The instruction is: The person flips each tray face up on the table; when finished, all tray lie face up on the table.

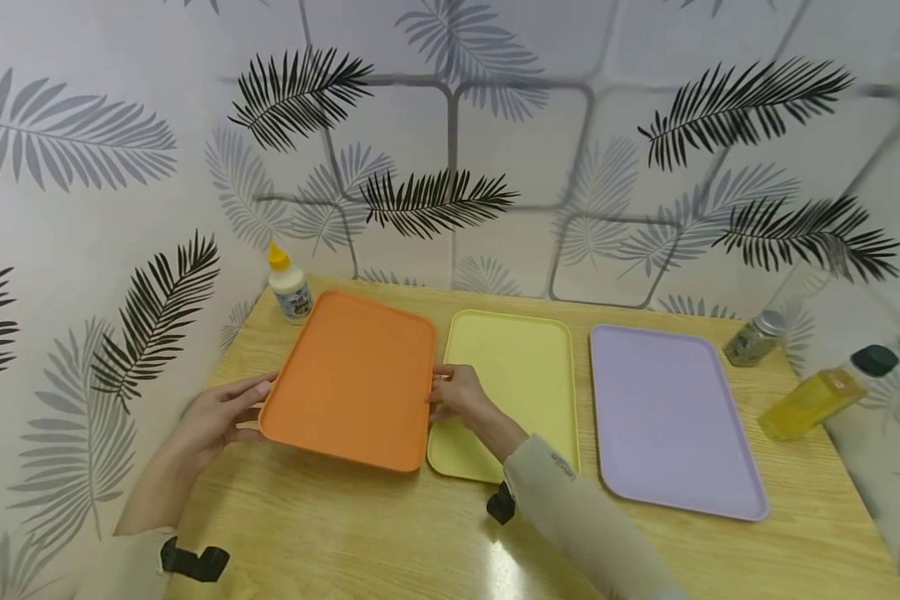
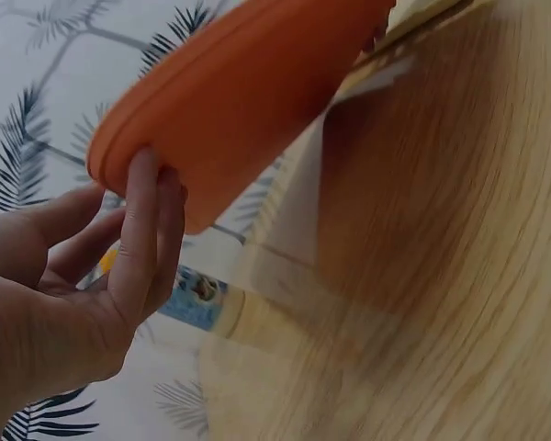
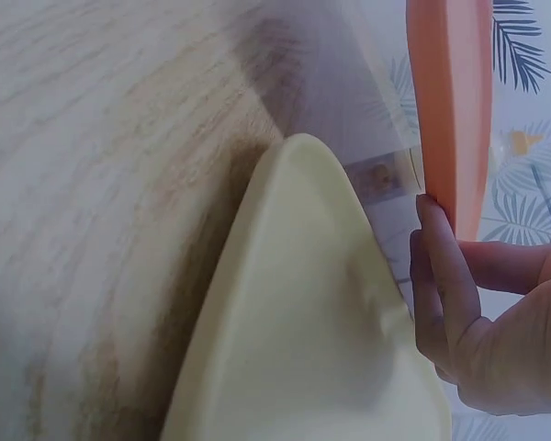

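Both hands hold an orange tray [image 1: 352,379] up over the left part of the table, as the left wrist view shows with its underside off the wood. My left hand [image 1: 213,415] grips the left edge, thumb at the rim and fingers beneath [image 2: 143,211]. On the opposite edge, my right hand [image 1: 461,393] pinches the rim between thumb and fingers. Below that hand lies a yellow tray [image 1: 513,367], partly covered by the hand and forearm in the head view. A lilac tray [image 1: 671,417] rests flat farther right.
A white glue bottle [image 1: 292,292] with an orange cap stands behind the orange tray at the back left. At the right are a small jar [image 1: 753,339] with a grey lid and a bottle of yellow liquid [image 1: 813,404]. A patterned wall [image 1: 510,150] backs the wooden table [image 1: 360,533].
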`<state>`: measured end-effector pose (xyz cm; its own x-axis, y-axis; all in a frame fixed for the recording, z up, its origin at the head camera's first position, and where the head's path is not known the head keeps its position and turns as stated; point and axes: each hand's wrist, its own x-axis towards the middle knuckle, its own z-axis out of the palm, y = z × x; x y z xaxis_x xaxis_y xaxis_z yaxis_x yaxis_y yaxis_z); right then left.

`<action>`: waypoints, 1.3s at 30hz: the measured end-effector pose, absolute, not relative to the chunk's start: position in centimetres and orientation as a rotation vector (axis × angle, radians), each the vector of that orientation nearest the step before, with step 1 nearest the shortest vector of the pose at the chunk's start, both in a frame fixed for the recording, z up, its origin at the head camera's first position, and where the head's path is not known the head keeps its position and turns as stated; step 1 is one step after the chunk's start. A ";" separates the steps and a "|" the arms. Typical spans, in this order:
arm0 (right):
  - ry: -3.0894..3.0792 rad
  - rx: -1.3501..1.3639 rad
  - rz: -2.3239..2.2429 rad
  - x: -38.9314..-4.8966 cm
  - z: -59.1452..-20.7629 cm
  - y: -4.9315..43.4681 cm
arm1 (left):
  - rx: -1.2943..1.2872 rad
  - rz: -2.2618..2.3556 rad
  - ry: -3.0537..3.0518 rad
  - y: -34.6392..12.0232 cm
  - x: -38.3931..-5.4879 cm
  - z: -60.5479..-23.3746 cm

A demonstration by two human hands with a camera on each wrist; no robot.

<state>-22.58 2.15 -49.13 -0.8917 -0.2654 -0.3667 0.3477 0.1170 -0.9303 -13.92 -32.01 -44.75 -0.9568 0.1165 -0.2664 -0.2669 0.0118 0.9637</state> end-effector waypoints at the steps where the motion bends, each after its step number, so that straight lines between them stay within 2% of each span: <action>1: 1.953 0.076 -1.825 -22.5 -49.2 2.2 | -0.152 1.983 2.029 -32.3 -14.4 -44.9; 16: 1.916 0.024 -1.924 -20.5 -49.2 2.3 | -0.145 1.584 2.195 -33.0 -19.8 -46.2; 30: 2.048 0.049 -1.880 -22.2 -49.6 0.1 | -0.278 1.431 2.350 -32.2 -22.7 -48.0; 39: 2.174 -0.006 -1.775 -23.0 -50.0 -0.2 | -0.214 1.418 2.457 -31.6 -23.3 -49.1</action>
<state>-22.97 -0.23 -49.96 -0.9446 -0.2109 -0.2515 0.2043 0.2221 -0.9534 -23.33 -31.62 -49.07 -0.9453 0.0188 -0.3257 -0.2726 0.5030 0.8201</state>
